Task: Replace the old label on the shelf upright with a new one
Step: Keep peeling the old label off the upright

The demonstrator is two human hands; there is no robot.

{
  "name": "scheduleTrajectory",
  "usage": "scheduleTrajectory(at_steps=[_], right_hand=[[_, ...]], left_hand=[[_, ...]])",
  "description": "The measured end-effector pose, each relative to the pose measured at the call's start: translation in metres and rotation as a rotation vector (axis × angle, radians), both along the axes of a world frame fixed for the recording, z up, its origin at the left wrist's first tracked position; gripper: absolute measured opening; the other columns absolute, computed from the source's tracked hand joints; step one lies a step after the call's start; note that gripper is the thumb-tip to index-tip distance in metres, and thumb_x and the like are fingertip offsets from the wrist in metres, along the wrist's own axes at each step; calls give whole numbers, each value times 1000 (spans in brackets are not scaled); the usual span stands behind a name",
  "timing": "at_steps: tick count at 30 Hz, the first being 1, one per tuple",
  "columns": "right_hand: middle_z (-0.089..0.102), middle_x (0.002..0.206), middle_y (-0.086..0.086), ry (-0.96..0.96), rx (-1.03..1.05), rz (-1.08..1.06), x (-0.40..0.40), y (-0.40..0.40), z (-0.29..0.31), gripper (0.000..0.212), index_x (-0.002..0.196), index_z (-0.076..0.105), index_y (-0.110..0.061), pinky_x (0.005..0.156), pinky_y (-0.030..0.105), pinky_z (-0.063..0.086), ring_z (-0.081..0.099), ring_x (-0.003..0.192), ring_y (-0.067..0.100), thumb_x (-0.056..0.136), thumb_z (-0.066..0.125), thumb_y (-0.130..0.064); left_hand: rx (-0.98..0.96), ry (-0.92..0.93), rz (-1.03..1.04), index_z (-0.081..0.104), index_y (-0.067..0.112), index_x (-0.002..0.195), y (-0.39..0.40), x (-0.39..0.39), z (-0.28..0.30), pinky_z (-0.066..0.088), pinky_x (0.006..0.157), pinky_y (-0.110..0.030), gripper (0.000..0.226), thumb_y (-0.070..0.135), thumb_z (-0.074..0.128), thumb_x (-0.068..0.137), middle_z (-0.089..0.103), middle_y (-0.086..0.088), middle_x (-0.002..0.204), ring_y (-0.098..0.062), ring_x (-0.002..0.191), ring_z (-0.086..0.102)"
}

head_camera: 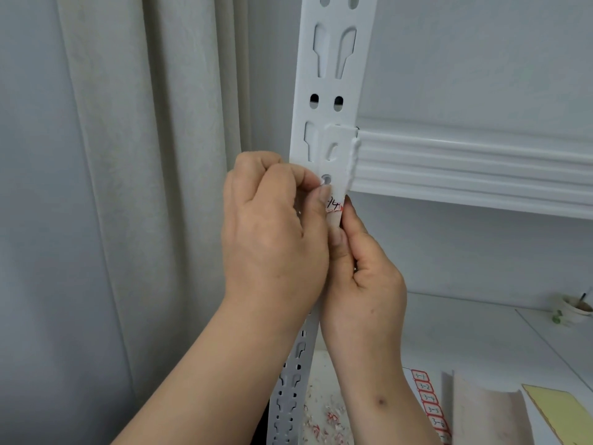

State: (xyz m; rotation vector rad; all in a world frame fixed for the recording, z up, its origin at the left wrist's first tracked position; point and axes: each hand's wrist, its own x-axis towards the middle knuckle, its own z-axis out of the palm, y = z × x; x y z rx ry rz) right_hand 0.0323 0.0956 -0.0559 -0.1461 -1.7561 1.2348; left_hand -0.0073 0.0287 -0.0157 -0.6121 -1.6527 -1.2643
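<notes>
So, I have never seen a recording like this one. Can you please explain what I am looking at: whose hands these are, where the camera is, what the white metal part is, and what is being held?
There is no machine here. A person wears a camera on the head, so this one picture looks forward and down at their own two hands.

The tall white metal strip with slots is the shelf upright. A white shelf beam hooks into it from the right.

Both hands work on a small label stuck on the upright, white with a red border and handwritten marks. The left hand pinches at its upper edge, and the right hand touches it from below and from the side.

Lower down, on a white surface, lie a sheet of new labels with handwritten numbers, small paper scraps, a yellow pad, and a small bowl farther back.
</notes>
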Motion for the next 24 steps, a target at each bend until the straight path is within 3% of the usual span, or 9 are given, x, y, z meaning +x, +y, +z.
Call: scheduleTrajectory(at_steps=[7,9,11,14,20,24], right_hand=[[64,122,-21,16,0,-1,-2,-1,-2,42,131,49,-43,94,23,50,58,110,-9,90,43,-46],[63,122,-21,15,-3,3,-2,-1,-2,42,131,53,-40,94,22,50,57,110,-10,90,43,-47],[64,122,-21,7,14,-3,-2,0,-2,42,132,53,-39,95,23,50,58,111,-8,92,44,-46],[60,125,-25,-1,55,-14,-1,1,-2,41,134,52,-39,96,13,44,54,114,-11,93,43,-40],[59,126,-26,-5,62,-25,0,1,-2,42,133,52,-39,95,7,41,52,115,-14,92,42,-41],[60,120,-29,10,51,-7,-1,1,-3,40,132,51,-42,92,7,42,53,112,-15,93,43,-40]], left_hand=[[-122,86,77,62,7,86,-1,-3,-2,46,75,-38,6,12,60,89,55,-5,100,-25,90,54],[-129,56,28,61,9,86,-2,-1,-5,46,78,-31,3,11,60,88,49,3,100,-19,91,53],[-65,-18,-55,59,16,85,-6,1,-12,43,82,-14,5,12,61,88,44,12,97,-1,92,50],[40,-109,-107,55,26,85,-12,1,-21,36,82,-1,11,17,58,90,42,19,97,15,91,45],[43,-98,-90,60,26,88,-15,-2,-21,37,81,-1,11,16,58,90,43,19,96,14,91,46],[-2,-45,-83,68,14,93,-12,-6,-21,40,83,-7,7,14,65,87,42,18,97,3,89,47]])
